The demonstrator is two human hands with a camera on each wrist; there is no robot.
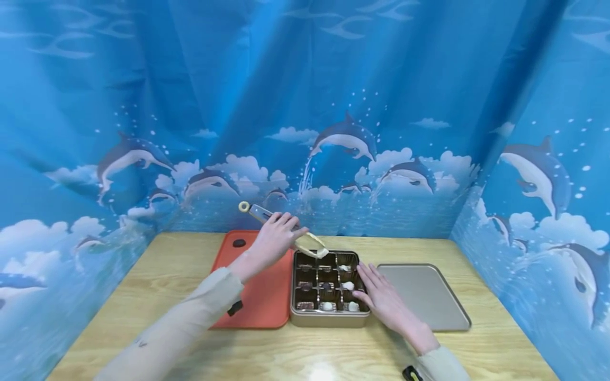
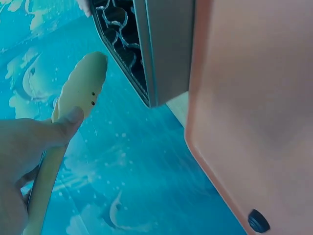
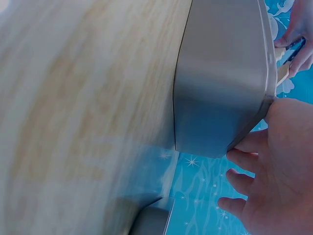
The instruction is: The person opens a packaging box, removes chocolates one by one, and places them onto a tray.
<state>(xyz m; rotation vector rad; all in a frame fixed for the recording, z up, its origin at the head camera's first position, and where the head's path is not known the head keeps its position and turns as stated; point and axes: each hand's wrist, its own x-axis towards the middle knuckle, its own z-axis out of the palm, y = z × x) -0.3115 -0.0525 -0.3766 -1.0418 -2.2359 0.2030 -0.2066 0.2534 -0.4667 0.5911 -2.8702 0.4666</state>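
My left hand (image 1: 278, 238) grips metal tongs (image 1: 260, 213) with cream-coloured tips, held over the back row of a square metal tin (image 1: 329, 320). The scalloped face of one tong tip (image 2: 85, 81) shows in the left wrist view, with the thumb pressed on it. I cannot tell whether the tips hold anything. Inside the tin, a divided dark tray has dark pieces in some compartments and white pieces (image 1: 348, 286) in others. My right hand (image 1: 386, 301) rests against the tin's right rim, fingers extended; in the right wrist view its fingertips (image 3: 237, 159) are at the tin's corner.
Left of the tin lies a red board (image 1: 262, 296), with one round dark piece (image 1: 239, 243) near its far left corner. A flat metal lid (image 1: 424, 296) lies on the wooden table (image 1: 143, 296) to the right. Blue dolphin-print curtains (image 1: 286, 106) stand behind and alongside.
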